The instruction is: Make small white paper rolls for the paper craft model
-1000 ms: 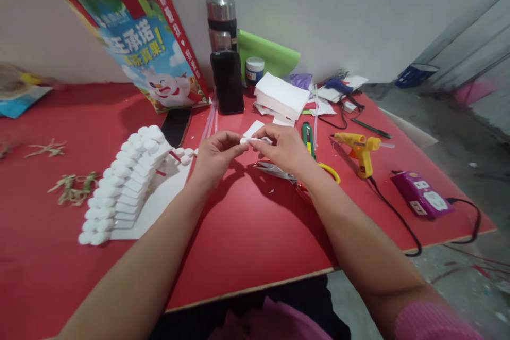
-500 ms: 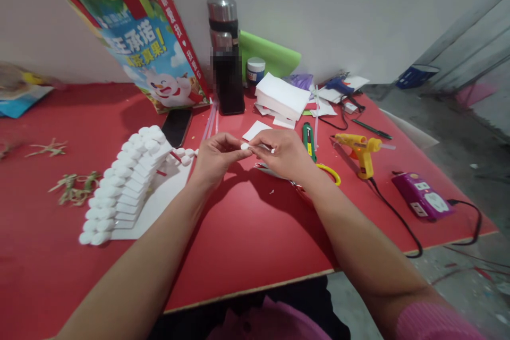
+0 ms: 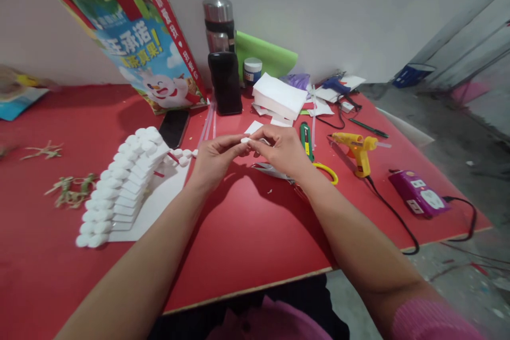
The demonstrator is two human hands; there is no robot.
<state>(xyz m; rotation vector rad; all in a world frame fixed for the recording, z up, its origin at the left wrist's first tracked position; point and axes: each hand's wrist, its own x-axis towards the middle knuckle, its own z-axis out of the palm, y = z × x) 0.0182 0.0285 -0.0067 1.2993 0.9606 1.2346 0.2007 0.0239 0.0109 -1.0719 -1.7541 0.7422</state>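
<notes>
Between my fingertips is a small white rounded piece (image 3: 245,141), partly covered by the fingers. My left hand (image 3: 215,162) pinches it from the left, thumb and forefinger closed. From the other side my right hand (image 3: 282,150) grips it too. Below my right hand lie scissors (image 3: 327,172) with yellow handles, their blades pointing left. A white model (image 3: 135,186) stands left of my left wrist: stepped flat slabs, edged by rows of rounded white lumps, on a white base sheet (image 3: 163,210). A short row of similar lumps (image 3: 184,155) reaches towards my left hand.
Right of my hands lie a green utility knife (image 3: 306,141), a yellow glue gun (image 3: 356,149) with a cord and a purple power socket (image 3: 417,194). Behind are a stack of white sheets (image 3: 281,95), an upright black phone (image 3: 225,83), a flask (image 3: 218,13) and a printed bag (image 3: 159,64).
My right hand's fingers have curled in closer around the white piece, which now shows flatter between both hands. The view has shifted slightly; the table things stay put.
</notes>
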